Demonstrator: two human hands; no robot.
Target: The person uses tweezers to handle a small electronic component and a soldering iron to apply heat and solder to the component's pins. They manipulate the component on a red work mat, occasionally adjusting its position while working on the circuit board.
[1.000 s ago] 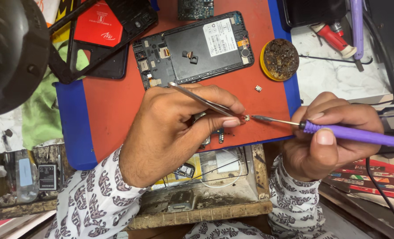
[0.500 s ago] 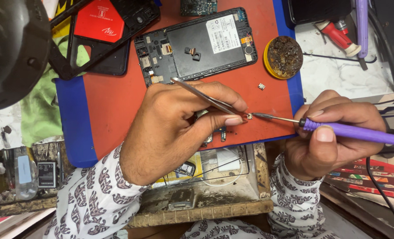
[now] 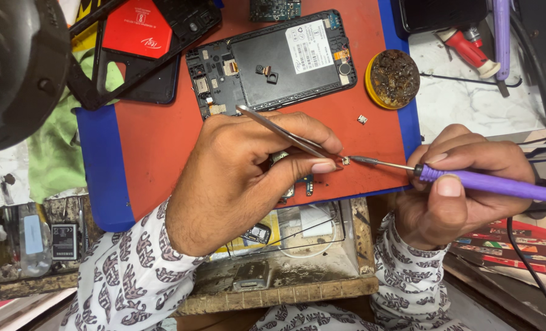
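My left hand [image 3: 248,178] grips metal tweezers [image 3: 285,132] whose tips pinch a tiny metal part [image 3: 346,160] just above a red work mat [image 3: 156,135]. A small circuit board [image 3: 297,184] lies half hidden under its fingers. My right hand [image 3: 457,190] holds a purple-handled soldering iron [image 3: 488,182], and the iron's tip touches the tiny part from the right. An opened phone body [image 3: 273,61] with its back off lies on the mat above my hands. Both wrists wear patterned white sleeves.
A round yellow tin of dark flux [image 3: 394,78] sits at the mat's right edge, a small loose part [image 3: 362,119] beside it. A black and red phone cover [image 3: 144,43] lies at upper left, a dark lamp head [image 3: 15,67] at far left. A wooden tray [image 3: 285,270] of parts sits below.
Both hands stay together at the tiny part; they and the mat sit slightly lower in view than one second ago. The iron tip stays against the part.
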